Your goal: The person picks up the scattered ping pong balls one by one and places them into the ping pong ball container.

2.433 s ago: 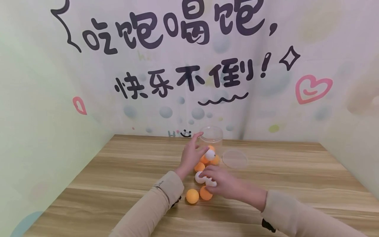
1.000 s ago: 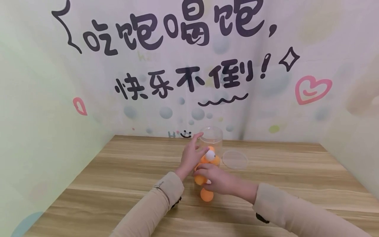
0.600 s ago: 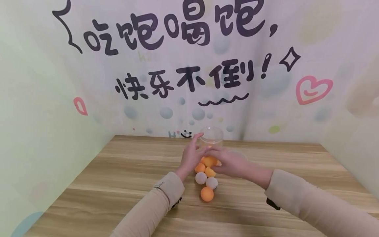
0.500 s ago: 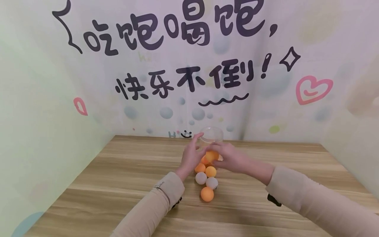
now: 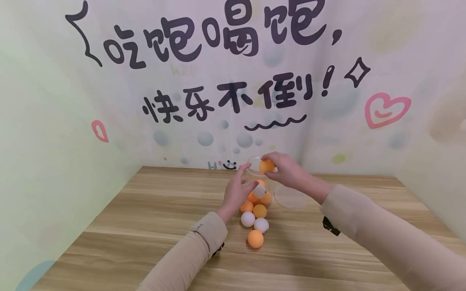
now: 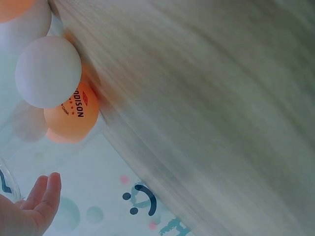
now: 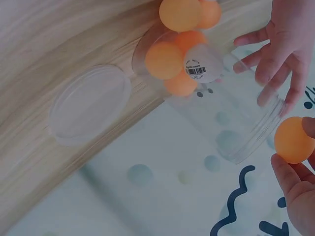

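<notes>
A clear plastic jar (image 7: 211, 113) stands upright at the back of the table, its mouth uncovered. Inside it, orange ping-pong balls (image 7: 164, 60) and a white one with a barcode (image 7: 203, 63) lie at the bottom. My left hand (image 5: 236, 192) holds the jar's left side, thumb in front and fingers spread round it. At the mouth, my right hand (image 5: 289, 171) pinches an orange ping-pong ball (image 5: 267, 166) between thumb and fingers, level with the rim. In front of the jar lie two white balls (image 5: 248, 219) and three orange balls (image 5: 255, 239).
To the right of the jar, a clear round lid (image 5: 290, 197) lies flat on the wooden table (image 5: 156, 226). Close behind the table hangs a printed cloth backdrop (image 5: 196, 137), with pale side walls at left and right.
My right hand has risen from the balls on the table to the jar's mouth with an orange ball. The front-left orange ball has left its spot; another orange one shows behind the white balls.
</notes>
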Available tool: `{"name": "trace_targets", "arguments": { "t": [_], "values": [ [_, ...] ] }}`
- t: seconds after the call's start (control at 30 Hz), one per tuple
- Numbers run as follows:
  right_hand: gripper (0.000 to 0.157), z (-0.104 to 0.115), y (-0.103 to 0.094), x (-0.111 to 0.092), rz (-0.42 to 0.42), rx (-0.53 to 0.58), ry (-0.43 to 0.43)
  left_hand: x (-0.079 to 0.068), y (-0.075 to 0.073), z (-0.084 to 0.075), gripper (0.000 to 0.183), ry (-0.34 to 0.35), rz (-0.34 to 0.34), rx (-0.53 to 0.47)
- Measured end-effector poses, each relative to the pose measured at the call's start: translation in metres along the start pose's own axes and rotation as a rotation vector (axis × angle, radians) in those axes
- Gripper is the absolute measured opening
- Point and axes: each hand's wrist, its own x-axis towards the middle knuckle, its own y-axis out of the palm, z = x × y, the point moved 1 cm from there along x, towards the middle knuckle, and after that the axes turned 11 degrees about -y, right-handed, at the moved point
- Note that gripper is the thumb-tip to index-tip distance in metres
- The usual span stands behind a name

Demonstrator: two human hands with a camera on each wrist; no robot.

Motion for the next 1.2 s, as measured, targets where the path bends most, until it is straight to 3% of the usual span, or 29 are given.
{"name": "trace_targets", "arguments": {
  "t": [0.27, 0.67, 1.2],
  "values": [
    [0.036, -0.006, 0.003, 0.008, 0.003, 0.032, 0.069, -0.001, 0.0, 0.002, 0.055, 0.0, 0.008, -0.01],
    [0.033, -0.009, 0.011, 0.004, -0.018, 0.018, 0.071, -0.001, 0.001, 0.003, 0.054, 0.009, 0.0, -0.027],
    [0.032, -0.012, 0.01, 0.0, -0.009, 0.035, 0.067, 0.001, -0.001, 0.004, 0.055, -0.028, 0.018, -0.035]
  ]
}}
